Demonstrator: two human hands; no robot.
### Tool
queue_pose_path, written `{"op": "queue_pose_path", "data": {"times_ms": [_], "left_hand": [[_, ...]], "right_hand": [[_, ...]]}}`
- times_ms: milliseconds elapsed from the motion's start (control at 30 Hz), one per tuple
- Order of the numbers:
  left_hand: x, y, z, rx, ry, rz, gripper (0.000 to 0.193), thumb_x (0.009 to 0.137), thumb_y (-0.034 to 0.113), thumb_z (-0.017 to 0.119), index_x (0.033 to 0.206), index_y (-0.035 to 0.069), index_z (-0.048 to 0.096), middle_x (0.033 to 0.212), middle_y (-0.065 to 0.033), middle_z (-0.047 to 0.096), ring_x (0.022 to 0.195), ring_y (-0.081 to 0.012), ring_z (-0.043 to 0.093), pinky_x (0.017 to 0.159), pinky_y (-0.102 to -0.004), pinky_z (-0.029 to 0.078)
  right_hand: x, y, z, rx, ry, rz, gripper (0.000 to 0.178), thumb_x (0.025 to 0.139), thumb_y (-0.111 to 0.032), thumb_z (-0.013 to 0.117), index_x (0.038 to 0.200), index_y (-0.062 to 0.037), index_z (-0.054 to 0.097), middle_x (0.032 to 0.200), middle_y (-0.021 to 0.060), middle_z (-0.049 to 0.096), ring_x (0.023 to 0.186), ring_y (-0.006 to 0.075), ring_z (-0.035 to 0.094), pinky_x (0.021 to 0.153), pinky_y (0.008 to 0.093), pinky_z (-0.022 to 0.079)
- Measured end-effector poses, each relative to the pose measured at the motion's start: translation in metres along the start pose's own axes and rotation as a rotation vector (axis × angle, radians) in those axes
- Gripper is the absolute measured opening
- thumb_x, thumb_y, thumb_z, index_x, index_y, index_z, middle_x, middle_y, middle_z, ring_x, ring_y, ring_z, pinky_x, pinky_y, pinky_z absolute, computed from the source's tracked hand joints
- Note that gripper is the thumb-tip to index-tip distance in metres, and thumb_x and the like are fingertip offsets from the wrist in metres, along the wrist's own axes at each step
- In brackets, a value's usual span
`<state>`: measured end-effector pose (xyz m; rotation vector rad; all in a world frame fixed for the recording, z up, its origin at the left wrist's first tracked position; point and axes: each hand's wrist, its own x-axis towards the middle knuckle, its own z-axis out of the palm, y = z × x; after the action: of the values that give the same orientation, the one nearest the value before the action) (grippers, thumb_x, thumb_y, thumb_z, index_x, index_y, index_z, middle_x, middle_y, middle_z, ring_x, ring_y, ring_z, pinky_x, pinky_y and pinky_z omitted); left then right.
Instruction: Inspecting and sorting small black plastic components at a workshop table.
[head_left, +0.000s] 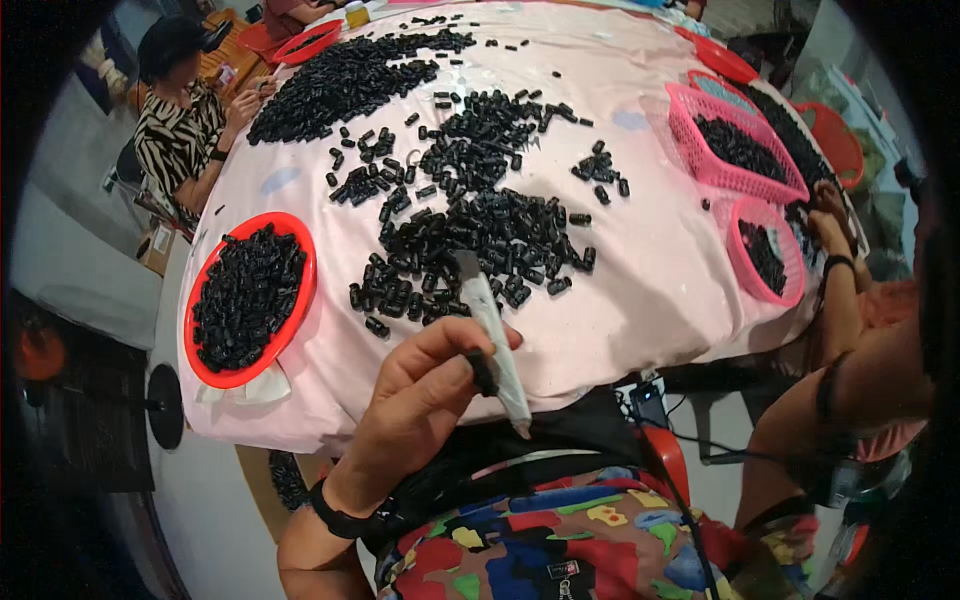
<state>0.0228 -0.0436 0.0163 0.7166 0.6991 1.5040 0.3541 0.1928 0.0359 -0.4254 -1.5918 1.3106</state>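
My left hand (pixel 420 390) is raised over the near edge of the table, closed. Its thumb and index finger pinch a small black part (pixel 482 372), mostly covered by the fingers. Against the same fingers slants a slim tool (pixel 497 345) wrapped in white, with a flat grey tip at its upper end. A fingertip shows on the tool's far side. Just beyond the hand lies a loose pile of short black cylindrical parts (pixel 480 240). My right hand is not in view.
On the left, a red basin (pixel 307 290) holds many black parts. Pink baskets (pixel 790 180) stand at the right, and a larger black heap (pixel 340 85) lies at the far left. A co-worker in a striped top (pixel 180 140) sits left; another's hand (pixel 828 218) works at the right.
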Motion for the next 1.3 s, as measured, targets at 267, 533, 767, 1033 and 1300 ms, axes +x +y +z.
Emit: {"op": "queue_pose_path", "data": {"times_ms": [267,533,767,1033,1300], "left_hand": [[0.006,0.001,-0.032,-0.039,-0.181,-0.092,0.022,0.09,0.02,0.057,0.105,0.003,0.053,0.117,-0.015,0.054,0.102,-0.0177,0.055,0.091,-0.0323,0.042],[0.024,-0.004,-0.017,-0.026,-0.244,-0.057,0.019,0.094,0.013,0.053,0.108,0.002,0.055,0.11,-0.0059,0.058,0.094,-0.0081,0.053,0.084,-0.0234,0.042],[0.042,-0.004,-0.009,-0.067,-0.168,-0.008,0.028,0.093,0.015,0.055,0.116,0.0,0.052,0.098,-0.0092,0.061,0.084,-0.0106,0.056,0.075,-0.0224,0.045],[0.036,-0.002,0.005,-0.06,-0.134,-0.009,0.031,0.093,0.017,0.056,0.118,0.0,0.052,0.095,-0.007,0.061,0.085,-0.0103,0.056,0.076,-0.0226,0.045],[0.031,0.003,-0.008,-0.033,-0.182,-0.05,0.027,0.093,0.015,0.055,0.116,0.0,0.055,0.098,-0.0066,0.063,0.091,-0.0113,0.059,0.083,-0.0252,0.047]], "right_hand": [[0.006,0.007,0.232,-0.185,-0.245,0.252,0.039,0.096,-0.03,0.044,0.102,0.0043,0.062,0.085,0.0041,0.061,0.081,0.011,0.055,0.075,0.0263,0.044],[0.004,0.012,0.227,0.173,-0.171,0.435,0.029,0.096,-0.023,0.047,0.104,0.0022,0.059,0.085,0.006,0.063,0.075,0.0085,0.059,0.066,0.0218,0.047],[-0.011,-0.007,0.204,0.065,-0.099,0.338,0.027,0.098,-0.022,0.042,0.104,-0.0021,0.059,0.069,-0.001,0.053,0.059,0.0028,0.044,0.053,0.018,0.034],[-0.018,-0.002,0.192,-0.207,-0.234,0.151,0.019,0.089,-0.021,0.059,0.087,-0.0019,0.061,0.066,-0.0025,0.053,0.057,0.0012,0.043,0.049,0.0191,0.033],[-0.013,-0.001,0.207,-0.498,-0.383,0.104,0.034,0.071,-0.035,0.078,0.077,-0.0055,0.062,0.055,0.0011,0.054,0.045,0.0057,0.046,0.042,0.0221,0.034]]}}
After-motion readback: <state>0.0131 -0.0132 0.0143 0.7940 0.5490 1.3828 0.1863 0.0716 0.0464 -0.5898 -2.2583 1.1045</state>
